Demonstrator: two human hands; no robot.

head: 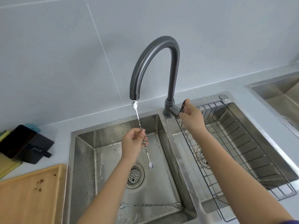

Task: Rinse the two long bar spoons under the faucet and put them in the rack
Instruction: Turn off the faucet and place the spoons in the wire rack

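**One spoon held up to the spout, the other lying in the basin**

A grey counter (226,84) carries a double steel sink (84,159). Its left basin is wet and speckled with drops, with a round drain strainer (135,175) in the floor. The right basin holds a wire rack (242,143) that spans most of its length. A dark gooseneck faucet (155,50) rises between the two basins and curves over the left one. On the counter to the left sit a wooden board (29,196) and a black holder (24,144).

The left hand (133,144) pinches the twisted stem of a long bar spoon (138,118) between thumb and fingers, near its middle. The spoon stands tilted, its bowl just below the spout and its forked end hanging over the drain. The right hand (191,115) reaches to the faucet lever (182,109), fingers loosely spread with the tips touching it.

The second bar spoon (150,205) lies flat along the near edge of the left basin floor, untouched.
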